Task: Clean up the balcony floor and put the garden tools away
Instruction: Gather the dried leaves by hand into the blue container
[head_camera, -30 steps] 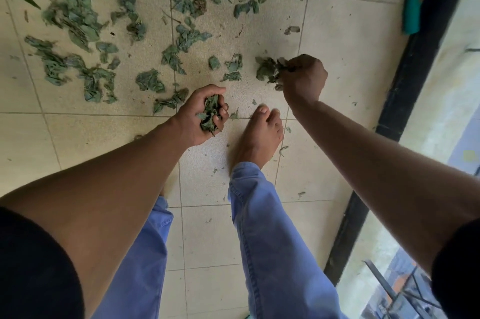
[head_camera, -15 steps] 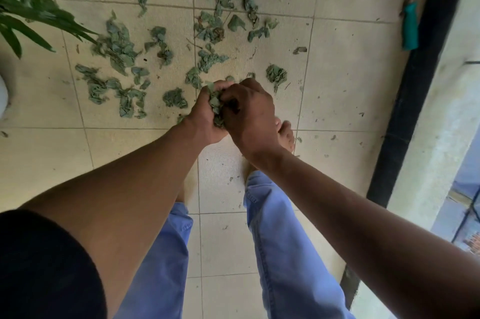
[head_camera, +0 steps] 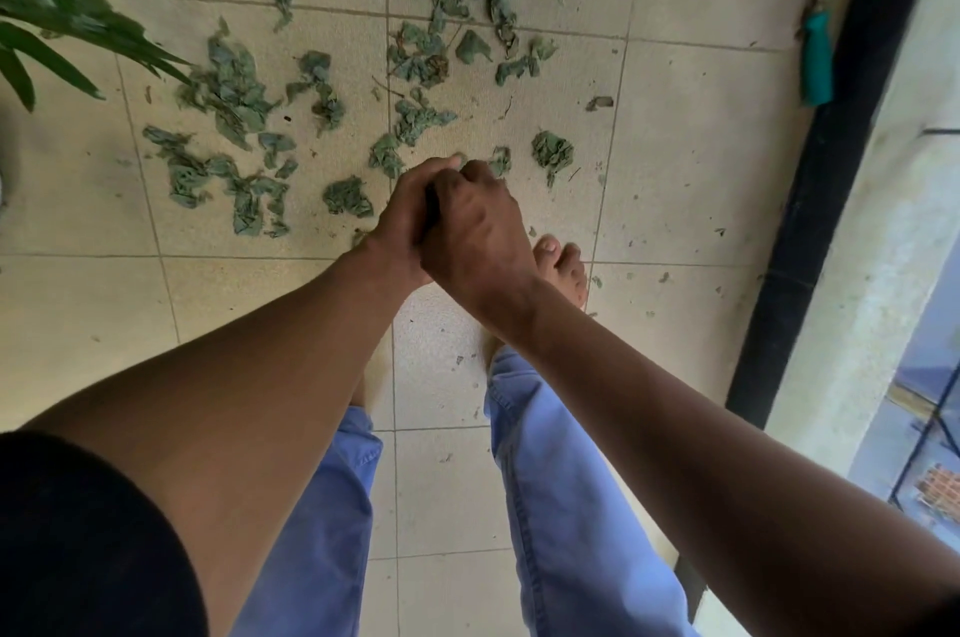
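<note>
Dry green leaves (head_camera: 228, 96) lie scattered over the beige tiled floor (head_camera: 691, 158) ahead of me. My left hand (head_camera: 397, 226) and my right hand (head_camera: 480, 231) are pressed together above the floor, near the closest leaves. The right hand's curled fingers wrap over the left fist. The leaf bundle between them is almost wholly hidden; only a dark gap shows. A hand rake with a teal handle (head_camera: 816, 59) lies at the far right beside the black edge strip.
A potted plant's long green leaves (head_camera: 67, 23) reach in from the upper left. A black strip (head_camera: 831, 179) and a low wall bound the floor on the right. My bare foot (head_camera: 563, 267) and blue trouser legs (head_camera: 571, 506) stand below the hands.
My right hand lifted a clump of leaves off the floor and came left onto my left hand. The two hands now close tighter, hiding the leaves, and the view has tilted up a little.
</note>
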{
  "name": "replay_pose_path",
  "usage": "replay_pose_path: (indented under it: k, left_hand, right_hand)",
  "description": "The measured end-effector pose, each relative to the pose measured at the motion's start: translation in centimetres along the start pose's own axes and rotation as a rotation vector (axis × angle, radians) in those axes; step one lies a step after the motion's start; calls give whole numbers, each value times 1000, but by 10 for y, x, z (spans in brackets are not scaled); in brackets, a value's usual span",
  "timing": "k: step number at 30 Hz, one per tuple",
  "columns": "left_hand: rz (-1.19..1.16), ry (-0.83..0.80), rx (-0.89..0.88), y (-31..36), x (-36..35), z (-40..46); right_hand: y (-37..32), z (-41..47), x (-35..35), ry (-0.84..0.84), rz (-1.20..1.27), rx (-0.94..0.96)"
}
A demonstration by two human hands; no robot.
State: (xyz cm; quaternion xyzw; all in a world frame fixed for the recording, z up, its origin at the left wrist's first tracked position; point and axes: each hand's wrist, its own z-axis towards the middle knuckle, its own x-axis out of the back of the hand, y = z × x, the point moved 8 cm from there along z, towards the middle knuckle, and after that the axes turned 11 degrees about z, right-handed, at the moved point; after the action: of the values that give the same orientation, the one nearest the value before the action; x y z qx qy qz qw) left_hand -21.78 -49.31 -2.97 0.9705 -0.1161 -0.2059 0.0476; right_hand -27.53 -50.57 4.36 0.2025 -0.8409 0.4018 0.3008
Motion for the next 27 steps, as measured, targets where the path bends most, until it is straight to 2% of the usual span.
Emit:
replay_pose_path:
  k: [2, 5, 9, 10, 14, 17, 19, 20, 23, 27]
  left_hand:
    - [-32, -9, -6, -2, 1, 5]
    - [-67, -8, -23, -4, 7, 14]
    - [-120, 60, 68, -21, 16, 28]
    - [-139, 59, 86, -25, 16, 32]
    - [-204, -9, 64, -32, 9, 42]
    - [-234, -82, 41, -26, -3, 40]
    - [-294, -20, 86, -30, 1, 43]
    - [-330, 32, 116, -33, 6, 46]
    - [-343, 97, 145, -36, 15, 52]
    - [-285, 97, 155, -36, 17, 56]
  right_hand:
    - [0, -3, 8, -18, 37, -1]
    - [3, -4, 22, 84, 93, 48]
    - [19, 9, 5, 65, -70, 88]
    - [25, 11, 3, 59, -45, 76]
    - [34, 8, 0, -4, 158, 50]
    - [42, 6, 10, 113, 409, 9]
    - [67, 12, 17, 160, 635, -118]
    - [82, 16, 22, 189, 651, -180]
    - [130, 36, 41, 257, 381, -243]
    - [187, 73, 50, 160, -15, -260]
